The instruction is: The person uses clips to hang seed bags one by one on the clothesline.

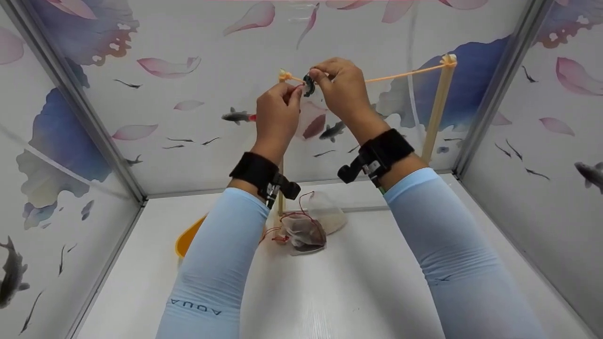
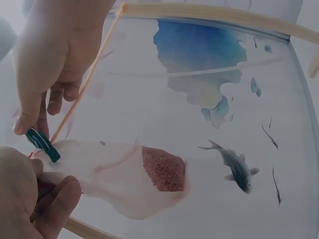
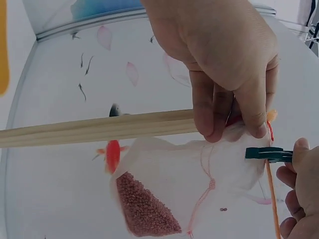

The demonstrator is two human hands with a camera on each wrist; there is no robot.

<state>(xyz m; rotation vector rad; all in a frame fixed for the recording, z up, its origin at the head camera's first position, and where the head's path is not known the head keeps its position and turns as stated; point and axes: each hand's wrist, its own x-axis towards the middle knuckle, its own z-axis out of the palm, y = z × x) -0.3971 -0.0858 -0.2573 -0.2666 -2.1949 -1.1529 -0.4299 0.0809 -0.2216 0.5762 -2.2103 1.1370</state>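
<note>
My left hand [image 1: 278, 115] pinches the gathered top of a sheer white drawstring bag [image 3: 164, 159]. Small reddish-brown grains [image 3: 144, 206] fill the bag's lower corner, and it hangs under the hand. With thumb and fingers, my right hand [image 1: 344, 87] grips a dark green clip [image 3: 269, 154] at the bag's top edge. An orange cord [image 1: 405, 75] runs between two wooden posts [image 1: 438, 110], and the clip crosses it near the left post. Whether the clip bites both cord and bag, I cannot tell.
More sheer bags [image 1: 308, 235] with red drawstrings lie on the white table [image 1: 306, 296] below, at least one with dark contents. A yellow container [image 1: 187, 239] is partly hidden behind the left sleeve. Printed panels [image 1: 188, 155] enclose the back and sides.
</note>
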